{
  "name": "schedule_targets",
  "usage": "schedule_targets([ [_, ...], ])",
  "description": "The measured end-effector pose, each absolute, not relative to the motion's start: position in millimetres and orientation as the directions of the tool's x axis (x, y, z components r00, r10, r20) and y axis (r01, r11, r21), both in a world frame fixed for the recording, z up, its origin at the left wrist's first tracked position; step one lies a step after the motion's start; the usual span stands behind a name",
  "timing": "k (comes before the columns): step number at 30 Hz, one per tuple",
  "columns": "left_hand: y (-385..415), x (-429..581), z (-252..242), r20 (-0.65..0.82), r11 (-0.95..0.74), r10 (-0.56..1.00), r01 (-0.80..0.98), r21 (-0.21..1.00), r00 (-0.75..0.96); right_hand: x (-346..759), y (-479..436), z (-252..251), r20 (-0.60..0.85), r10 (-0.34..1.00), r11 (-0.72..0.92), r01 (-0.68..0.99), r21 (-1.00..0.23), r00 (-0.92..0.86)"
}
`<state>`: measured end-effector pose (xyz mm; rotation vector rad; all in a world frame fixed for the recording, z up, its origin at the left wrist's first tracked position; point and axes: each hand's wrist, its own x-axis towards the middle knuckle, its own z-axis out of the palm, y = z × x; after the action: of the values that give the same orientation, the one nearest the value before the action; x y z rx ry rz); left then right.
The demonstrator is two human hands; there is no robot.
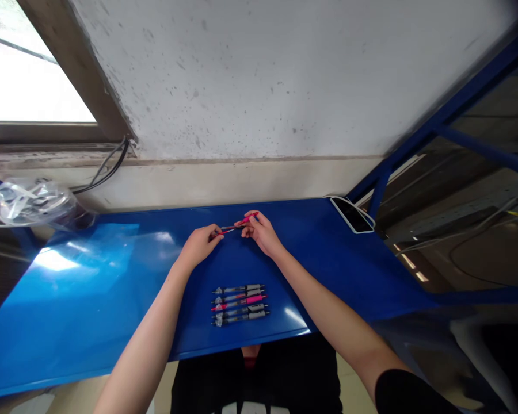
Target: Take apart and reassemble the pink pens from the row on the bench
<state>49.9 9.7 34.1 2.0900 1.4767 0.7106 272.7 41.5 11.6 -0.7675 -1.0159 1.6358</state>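
Above the blue table (pixel 328 276), my right hand (pixel 262 234) is closed on a pink pen (pixel 250 218), which slants up to the right between thumb and fingers. My left hand (pixel 202 244) pinches a thin red pen part (pixel 227 231) that looks like a refill and points toward the right hand. Small clear and dark pieces lie close between the hands; I cannot tell how they join. Nearer to me, several click pens (pixel 242 315) lie side by side in a stack of rows. Most have grey grips, and one has a pink grip (pixel 255 299).
A white-edged phone (pixel 352 214) with a cable lies at the table's back right corner. At the far left sits a clear plastic bag (pixel 32 202) by black cables (pixel 110 167). A wall closes the back, and a blue metal frame (pixel 414 141) stands at right.
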Motion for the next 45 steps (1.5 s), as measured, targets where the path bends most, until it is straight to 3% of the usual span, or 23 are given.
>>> schedule_targets([
  [16,8.7,51.7,38.4,0.125,-0.3,0.95,0.725,0.62,0.286,271.1,39.1,12.5,0.043,0.954,-0.1,-0.451,-0.887,-0.296],
  [45,6.8,54.1,37.9,0.117,-0.297,0.95,0.718,0.63,0.29,272.1,40.3,11.0,-0.035,0.957,-0.167,-0.45,-0.877,-0.287],
])
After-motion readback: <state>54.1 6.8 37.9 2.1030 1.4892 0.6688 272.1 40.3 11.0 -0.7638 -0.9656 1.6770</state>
